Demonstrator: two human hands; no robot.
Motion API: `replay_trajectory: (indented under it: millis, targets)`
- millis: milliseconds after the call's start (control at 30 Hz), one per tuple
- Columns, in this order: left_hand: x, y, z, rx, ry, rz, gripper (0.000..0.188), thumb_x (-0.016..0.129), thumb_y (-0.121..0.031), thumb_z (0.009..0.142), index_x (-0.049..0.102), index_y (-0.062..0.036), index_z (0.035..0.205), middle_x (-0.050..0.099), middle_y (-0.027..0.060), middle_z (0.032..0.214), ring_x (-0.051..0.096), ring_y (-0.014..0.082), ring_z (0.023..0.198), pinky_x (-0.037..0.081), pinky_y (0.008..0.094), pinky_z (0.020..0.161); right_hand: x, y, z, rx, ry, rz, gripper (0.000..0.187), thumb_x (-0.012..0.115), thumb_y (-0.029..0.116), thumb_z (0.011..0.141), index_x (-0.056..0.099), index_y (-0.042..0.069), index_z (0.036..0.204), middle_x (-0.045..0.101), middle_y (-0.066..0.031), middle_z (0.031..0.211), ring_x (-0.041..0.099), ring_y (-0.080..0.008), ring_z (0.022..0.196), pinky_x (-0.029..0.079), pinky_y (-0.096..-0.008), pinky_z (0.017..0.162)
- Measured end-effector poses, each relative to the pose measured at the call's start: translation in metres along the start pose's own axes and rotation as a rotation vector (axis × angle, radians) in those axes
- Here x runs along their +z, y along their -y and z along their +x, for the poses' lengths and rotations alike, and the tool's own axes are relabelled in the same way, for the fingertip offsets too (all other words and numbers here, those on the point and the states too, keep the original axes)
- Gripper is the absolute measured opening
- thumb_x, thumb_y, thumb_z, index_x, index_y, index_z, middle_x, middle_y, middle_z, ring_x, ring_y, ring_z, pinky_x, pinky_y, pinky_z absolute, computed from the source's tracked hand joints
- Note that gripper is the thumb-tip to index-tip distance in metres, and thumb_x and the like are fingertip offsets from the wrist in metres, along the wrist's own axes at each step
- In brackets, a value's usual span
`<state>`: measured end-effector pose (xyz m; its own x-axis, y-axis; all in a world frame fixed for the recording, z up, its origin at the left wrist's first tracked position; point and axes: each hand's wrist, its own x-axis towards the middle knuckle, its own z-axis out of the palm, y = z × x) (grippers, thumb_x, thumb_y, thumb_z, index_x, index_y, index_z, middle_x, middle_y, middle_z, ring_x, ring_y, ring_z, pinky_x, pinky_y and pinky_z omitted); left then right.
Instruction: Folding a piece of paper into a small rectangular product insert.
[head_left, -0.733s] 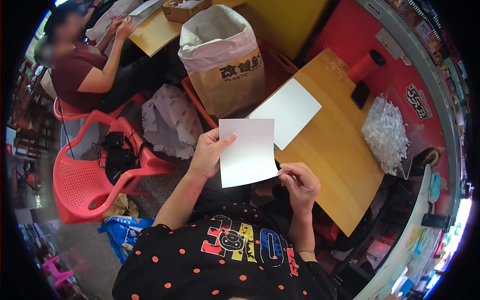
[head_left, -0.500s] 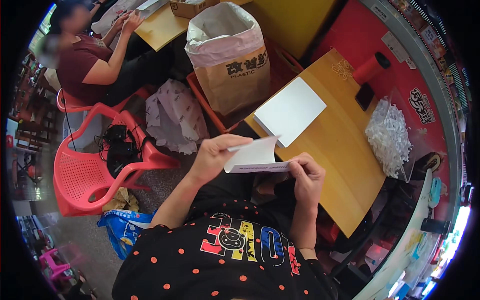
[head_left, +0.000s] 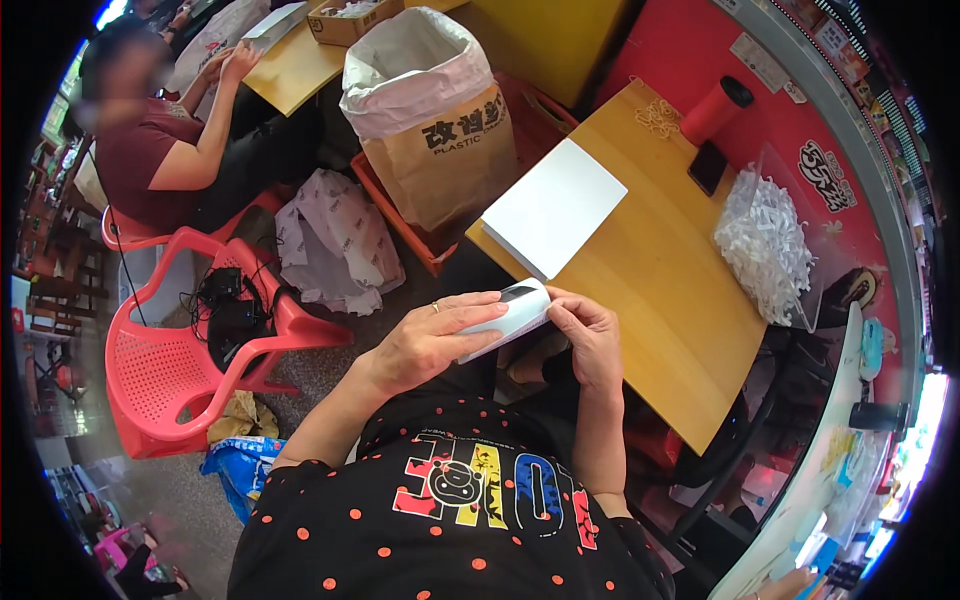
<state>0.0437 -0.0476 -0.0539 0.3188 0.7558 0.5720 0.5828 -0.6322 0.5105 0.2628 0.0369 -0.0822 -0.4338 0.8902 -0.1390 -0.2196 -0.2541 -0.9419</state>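
Note:
Between my two hands, in front of my chest, is a white printed card [head_left: 527,308], bent over into a rounded, sleeve-like shape with a dark patch on its upper face. My left hand [head_left: 425,342] lies over its left side, fingers stretched along the top and pressing it. At the other end, my right hand [head_left: 588,335] pinches the card's edge between thumb and fingers. Just beyond, a stack of white cards [head_left: 556,205] sits on the near-left part of the wooden table [head_left: 690,330]. The card's underside is hidden.
On the table are a clear tray of white strips [head_left: 768,245], a black phone [head_left: 707,168], a red cylinder [head_left: 712,112] and rubber bands [head_left: 658,118]. A large sack [head_left: 440,160] stands in a red crate [head_left: 408,225]. Left are a pink chair [head_left: 165,365] and a seated person [head_left: 165,160].
The card has gone from an open curve to a folded-over, rounded form. My left hand has turned from pinching its edge to lying flat across it. The view has shifted slightly.

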Motion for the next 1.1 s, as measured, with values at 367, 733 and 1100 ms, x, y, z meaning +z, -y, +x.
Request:
replay_trajectory:
  millis: [367, 733, 1100]
  targets:
    - [0.012, 0.005, -0.013, -0.899, -0.41, -0.913, 0.034, 0.052, 0.005, 0.084, 0.057, 0.0035, 0.118, 0.061, 0.0123, 0.11, 0.063, 0.0174, 0.096, 0.048, 0.0231, 0.075, -0.005, 0.004, -0.021, -0.548, -0.34, -0.419, 0.003, 0.07, -0.001, 0.078, 0.067, -0.001, 0.079, 0.064, -0.005, 0.078, 0.053, -0.0111, 0.07, 0.039, -0.0232, 0.058]
    - [0.022, 0.008, 0.003, -1.098, -0.018, -1.357, 0.024, 0.057, -0.004, 0.09, 0.06, 0.0084, 0.11, 0.066, 0.0167, 0.096, 0.069, 0.0195, 0.065, 0.046, 0.0176, 0.038, -0.008, -0.005, -0.022, -0.314, -0.34, -0.097, 0.007, 0.07, 0.0, 0.08, 0.064, -0.001, 0.077, 0.066, -0.0067, 0.078, 0.054, -0.0067, 0.068, 0.043, -0.0201, 0.059]
    - [0.046, 0.003, 0.004, -0.955, -0.189, -1.117, 0.022, 0.059, -0.003, 0.088, 0.064, 0.0054, 0.107, 0.068, 0.014, 0.097, 0.066, 0.0183, 0.09, 0.054, 0.0281, 0.08, -0.011, -0.008, -0.019, -0.134, -0.357, -0.071, 0.01, 0.069, -0.004, 0.08, 0.06, 0.0, 0.078, 0.066, -0.0069, 0.079, 0.058, -0.0066, 0.068, 0.046, -0.0195, 0.066]
